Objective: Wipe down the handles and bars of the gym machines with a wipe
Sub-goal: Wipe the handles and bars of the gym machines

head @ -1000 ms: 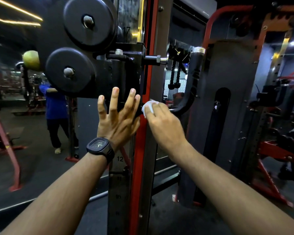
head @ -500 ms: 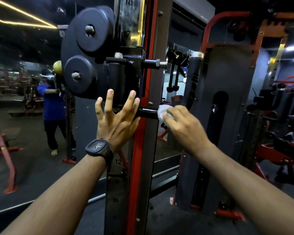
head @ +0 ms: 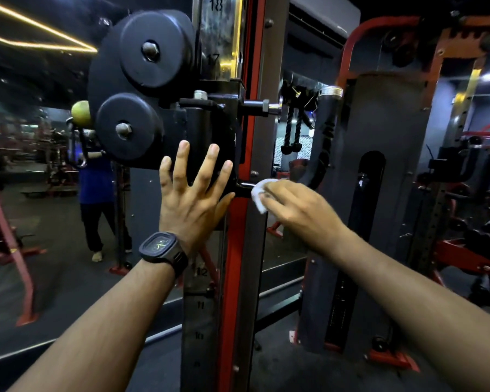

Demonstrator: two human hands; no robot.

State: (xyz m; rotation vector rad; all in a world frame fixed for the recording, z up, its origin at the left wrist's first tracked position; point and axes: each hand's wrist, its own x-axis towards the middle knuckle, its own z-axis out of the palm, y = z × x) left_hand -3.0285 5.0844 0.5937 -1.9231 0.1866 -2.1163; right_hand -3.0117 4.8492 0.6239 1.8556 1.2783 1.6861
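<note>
My right hand [head: 294,205] grips a white wipe [head: 259,193] and presses it on the short black bar [head: 245,185] that sticks out of the pulley carriage [head: 207,131]. That bar bends upward into a black handle [head: 327,131] with a chrome cap. My left hand [head: 193,193], fingers spread and a dark watch on its wrist, lies flat against the black carriage on the red and grey numbered upright [head: 238,278]. Two black pulley wheels [head: 150,49] sit above the left hand.
A rope attachment [head: 292,128] hangs behind the upright. A grey weight-stack cover [head: 385,193] stands to the right, with red machines [head: 470,250] beyond. On the left is a mirror showing a person in blue [head: 94,182] and red frames [head: 9,236].
My right hand slid the wipe along the bar, first away from the upright toward the bend, then back toward the carriage. The left hand stayed flat on the carriage. The view shifted slightly.
</note>
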